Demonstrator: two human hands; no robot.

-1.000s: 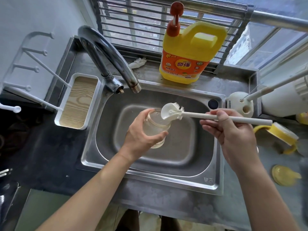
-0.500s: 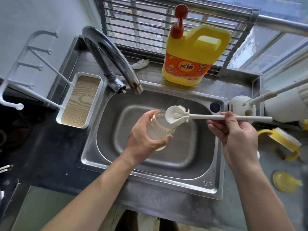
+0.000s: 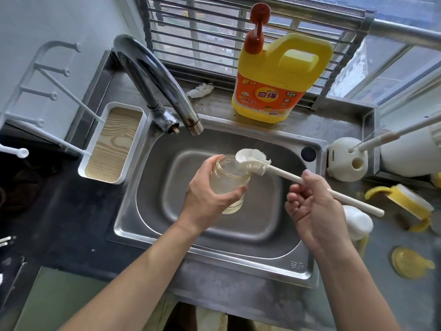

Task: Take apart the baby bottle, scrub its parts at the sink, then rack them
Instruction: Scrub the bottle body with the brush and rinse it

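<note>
In the head view the left hand (image 3: 210,201) grips the clear bottle (image 3: 229,180) round its body, over the middle of the sink (image 3: 214,249), with the open mouth tipped up and toward the sink's back. The right hand (image 3: 312,206) has its fingers curled round the thin handle of the brush (image 3: 250,161), over the sink's right half. The brush head lies across the rim of the bottle's mouth, not yet down inside. The step in hand looks like scrubbing the bottle's inside. To do it well, I judge the head should line up with the mouth and go straight down to the base. It should then twist while the left hand turns the bottle the other way, so the bristles sweep wall, shoulder and bottom corner alike. The right hand sits well back from the head, so the stem may flex; a hold nearer the head would give more push. A wet bottle is likely slippery, so a full wrap, held low over the sink, seems wise. No water shows at the tap (image 3: 152,75) at the sink's back left. The soap jug (image 3: 279,77) stands behind the sink. A yellow collar (image 3: 405,199) and lid (image 3: 410,261) lie on the bench (image 3: 393,295) right of the sink, and the rack (image 3: 47,96) stands to the left of the sink.
</note>
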